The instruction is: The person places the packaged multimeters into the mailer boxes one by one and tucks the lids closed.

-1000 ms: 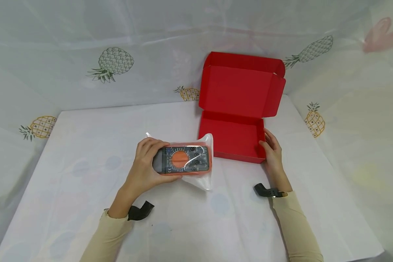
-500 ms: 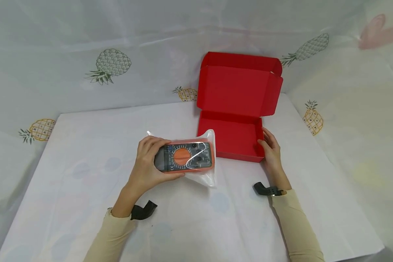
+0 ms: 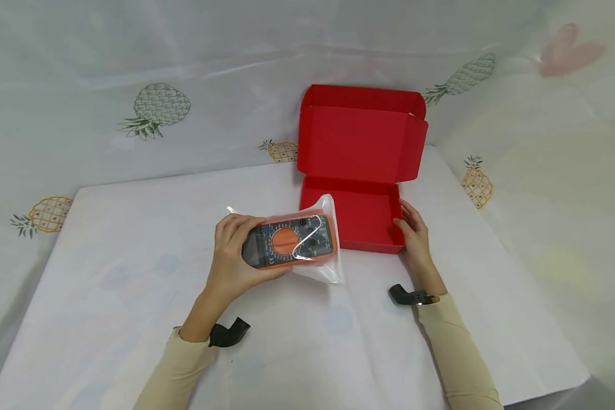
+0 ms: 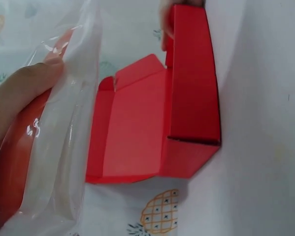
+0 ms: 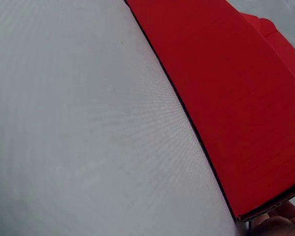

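In the head view my left hand (image 3: 233,256) grips an orange and dark grey multimeter (image 3: 285,241) inside a clear plastic bag (image 3: 328,267). The meter's dial side faces up, and its display end lies in my palm. Its bag overlaps the front left corner of a red cardboard box (image 3: 369,216) whose lid (image 3: 356,142) stands raised at the back. My right hand (image 3: 414,232) pinches the box's right wall, thumb inside and fingers outside. From the left wrist, my thumb (image 4: 34,83) presses the bagged meter's orange edge, with the box beyond.
A white cloth covers the table (image 3: 148,273), and its right front corner (image 3: 581,378) shows. Behind it hangs a pale curtain (image 3: 225,114) with pineapple prints. Each wrist wears a black camera mount, such as the left one (image 3: 230,333).
The bagged multimeter has risen slightly, and its right end has tilted upward in the head view. My right hand keeps its hold on the box wall. The whole view has shifted a little.
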The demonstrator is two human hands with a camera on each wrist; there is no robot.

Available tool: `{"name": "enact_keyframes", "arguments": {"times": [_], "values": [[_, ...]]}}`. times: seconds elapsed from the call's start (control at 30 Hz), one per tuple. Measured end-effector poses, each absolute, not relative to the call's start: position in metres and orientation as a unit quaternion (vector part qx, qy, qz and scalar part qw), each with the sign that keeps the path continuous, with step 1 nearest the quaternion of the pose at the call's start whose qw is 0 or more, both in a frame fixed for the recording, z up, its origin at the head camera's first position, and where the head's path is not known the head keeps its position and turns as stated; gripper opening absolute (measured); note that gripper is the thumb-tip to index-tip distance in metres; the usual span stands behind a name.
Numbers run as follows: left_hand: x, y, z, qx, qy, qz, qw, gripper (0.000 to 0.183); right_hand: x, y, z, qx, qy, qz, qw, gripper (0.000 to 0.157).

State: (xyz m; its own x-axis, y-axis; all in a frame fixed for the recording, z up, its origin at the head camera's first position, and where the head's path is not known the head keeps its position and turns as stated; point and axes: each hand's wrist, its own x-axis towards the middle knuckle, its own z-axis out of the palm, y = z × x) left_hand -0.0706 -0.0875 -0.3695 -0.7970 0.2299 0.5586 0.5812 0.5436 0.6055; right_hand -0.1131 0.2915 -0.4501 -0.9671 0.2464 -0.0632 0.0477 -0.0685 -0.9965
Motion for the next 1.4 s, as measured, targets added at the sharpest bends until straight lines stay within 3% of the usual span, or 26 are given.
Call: {"name": "enact_keyframes", "arguments": {"times": [1.4], "values": [[-0.102, -0.023, -0.395, -0.24, -0.815, -0.478, 0.223, 0.085, -0.118, 0.297, -0.457, -0.1, -0.689, 0.712, 0.094, 0.054]]}}
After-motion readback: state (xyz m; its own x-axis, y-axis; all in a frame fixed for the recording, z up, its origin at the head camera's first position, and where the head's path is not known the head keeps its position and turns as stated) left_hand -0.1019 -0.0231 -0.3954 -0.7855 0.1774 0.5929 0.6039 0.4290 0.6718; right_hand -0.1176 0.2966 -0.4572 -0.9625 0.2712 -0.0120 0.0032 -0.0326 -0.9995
